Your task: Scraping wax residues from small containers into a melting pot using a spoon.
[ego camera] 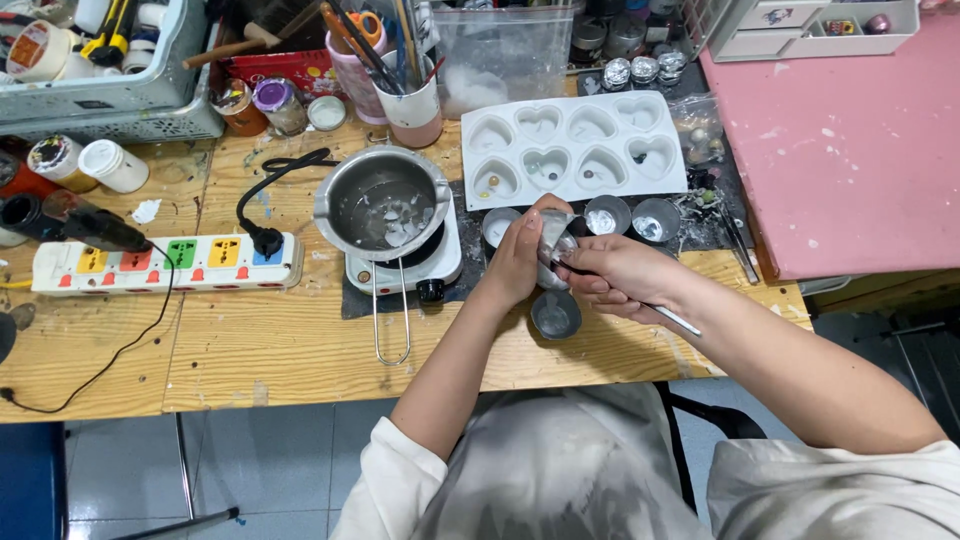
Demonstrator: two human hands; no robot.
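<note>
left hand (515,262) grips small metal cup (556,240) | right hand (615,275) holds metal tool (672,318) | white heart mould (573,148) behind

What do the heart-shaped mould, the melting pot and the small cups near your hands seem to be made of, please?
Heart-shaped mould: probably silicone; matte white, soft rounded edges. Melting pot: polished metal, likely steel; grey and reflective, with a wire handle. Small cups: thin metal, perhaps aluminium; dull silver walls with bright glints.
</note>
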